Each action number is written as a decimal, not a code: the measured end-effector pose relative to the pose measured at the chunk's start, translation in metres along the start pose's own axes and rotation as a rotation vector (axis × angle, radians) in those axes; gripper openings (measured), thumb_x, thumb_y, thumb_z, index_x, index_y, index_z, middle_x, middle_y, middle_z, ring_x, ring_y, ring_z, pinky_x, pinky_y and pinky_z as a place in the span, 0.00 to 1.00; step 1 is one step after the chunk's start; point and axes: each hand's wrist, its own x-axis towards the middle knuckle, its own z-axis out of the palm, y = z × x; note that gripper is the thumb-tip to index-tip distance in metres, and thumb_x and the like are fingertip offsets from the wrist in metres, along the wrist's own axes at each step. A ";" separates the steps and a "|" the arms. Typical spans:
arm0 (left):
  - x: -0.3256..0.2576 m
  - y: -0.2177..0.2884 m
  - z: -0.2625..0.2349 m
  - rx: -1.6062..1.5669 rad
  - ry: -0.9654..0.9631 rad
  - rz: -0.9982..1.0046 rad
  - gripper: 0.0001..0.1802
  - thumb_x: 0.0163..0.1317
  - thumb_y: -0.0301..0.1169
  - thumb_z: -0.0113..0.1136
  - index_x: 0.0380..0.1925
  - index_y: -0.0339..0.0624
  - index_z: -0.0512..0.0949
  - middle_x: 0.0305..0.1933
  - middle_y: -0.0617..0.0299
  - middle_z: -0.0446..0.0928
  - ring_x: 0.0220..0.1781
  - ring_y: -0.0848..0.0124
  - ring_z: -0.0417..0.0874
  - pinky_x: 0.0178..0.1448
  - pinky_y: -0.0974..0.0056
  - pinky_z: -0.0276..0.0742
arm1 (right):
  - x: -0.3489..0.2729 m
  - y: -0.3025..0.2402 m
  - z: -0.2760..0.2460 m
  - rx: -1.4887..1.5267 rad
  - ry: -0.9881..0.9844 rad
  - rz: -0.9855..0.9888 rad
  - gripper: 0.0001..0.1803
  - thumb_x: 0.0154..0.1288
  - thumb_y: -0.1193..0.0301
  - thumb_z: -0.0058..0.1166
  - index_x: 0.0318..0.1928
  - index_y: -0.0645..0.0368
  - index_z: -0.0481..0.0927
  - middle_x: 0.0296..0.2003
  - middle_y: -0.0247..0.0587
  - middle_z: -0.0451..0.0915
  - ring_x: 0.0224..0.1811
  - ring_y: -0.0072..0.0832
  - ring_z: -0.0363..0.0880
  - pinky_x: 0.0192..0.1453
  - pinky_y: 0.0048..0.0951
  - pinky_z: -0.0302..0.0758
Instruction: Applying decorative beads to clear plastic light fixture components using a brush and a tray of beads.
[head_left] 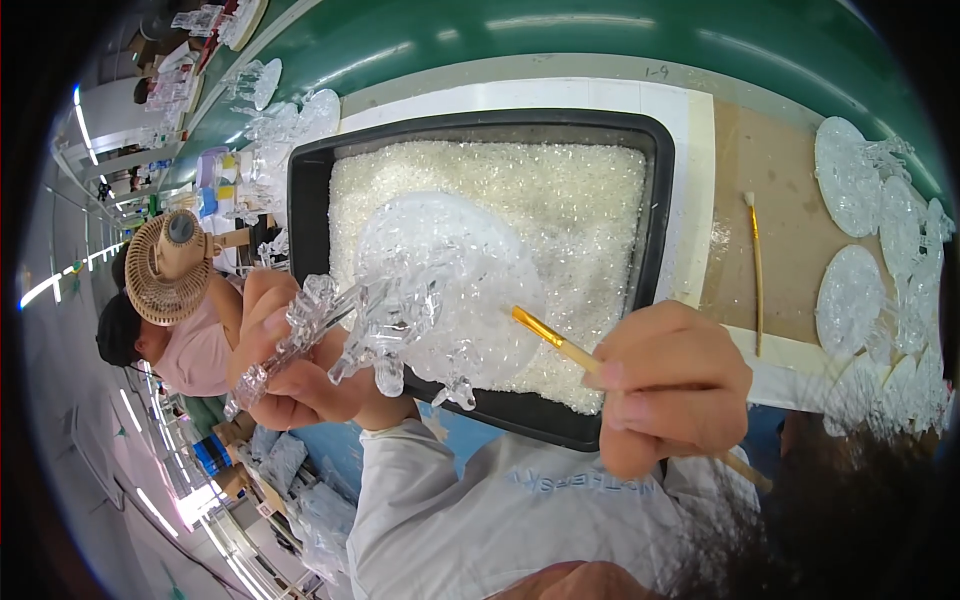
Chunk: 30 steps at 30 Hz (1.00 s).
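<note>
I log: tray [656, 215] black; granules [595, 205] glittering cream-white; disc [495, 275] clear, frosty-mottled; held brush [548, 334] gold toward its tip, handle tan; counter [540, 50] green beyond the tray's far edge.

Tabletop [620, 55]: green, beyond the fingers, streaked with long white glare.
Ceiling tubes [80, 120]: bright white lines left of the left fingers [300, 385]; a patch below those fingers is blown out.
Granules [590, 190]: well lit, sparkling in points; a soft greyish shade between the disc and the right fingers [655, 345].
Clear disc [470, 250]: pale and low in contrast, its figures glinting beside the left fingers.
Brush [545, 332]: fairly crisp at the right fingertips, ferrule shining.
Hair [850, 500]: dark, out of focus, below and right of the right fingers.
Fisheye rim: bent edges and black corners, farthest from both hands.
</note>
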 end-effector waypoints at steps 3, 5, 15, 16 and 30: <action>0.002 -0.004 -0.005 -0.072 -0.058 0.023 0.19 0.77 0.37 0.46 0.42 0.28 0.75 0.22 0.48 0.72 0.23 0.63 0.66 0.29 0.59 0.58 | 0.002 0.001 -0.002 -0.023 -0.050 -0.027 0.12 0.54 0.80 0.61 0.39 0.61 0.78 0.35 0.49 0.82 0.24 0.34 0.80 0.24 0.30 0.78; 0.002 -0.005 -0.008 -0.112 -0.052 0.008 0.18 0.76 0.36 0.46 0.44 0.29 0.75 0.22 0.48 0.72 0.24 0.63 0.65 0.30 0.59 0.57 | 0.003 0.001 -0.002 0.005 -0.031 -0.037 0.12 0.54 0.80 0.61 0.40 0.61 0.77 0.36 0.50 0.82 0.25 0.35 0.81 0.25 0.30 0.79; -0.001 0.000 -0.005 -0.187 -0.084 -0.151 0.18 0.76 0.33 0.50 0.46 0.24 0.78 0.31 0.49 0.78 0.27 0.67 0.72 0.31 0.64 0.64 | -0.004 0.001 -0.004 -0.027 -0.031 -0.066 0.16 0.63 0.68 0.69 0.44 0.60 0.77 0.39 0.49 0.80 0.25 0.35 0.80 0.25 0.28 0.78; 0.000 0.003 -0.006 -0.111 -0.098 -0.231 0.17 0.75 0.32 0.51 0.47 0.24 0.78 0.34 0.50 0.80 0.28 0.70 0.74 0.32 0.66 0.67 | -0.005 0.001 -0.003 0.024 0.028 -0.089 0.17 0.59 0.70 0.72 0.43 0.61 0.78 0.39 0.50 0.81 0.26 0.36 0.81 0.25 0.29 0.79; 0.013 0.004 -0.010 -0.038 -0.397 -0.736 0.15 0.66 0.26 0.60 0.51 0.34 0.76 0.12 0.64 0.71 0.13 0.80 0.67 0.21 0.69 0.58 | 0.000 -0.004 0.013 0.011 -0.272 -0.067 0.19 0.51 0.79 0.72 0.44 0.64 0.80 0.43 0.53 0.81 0.28 0.40 0.84 0.25 0.29 0.81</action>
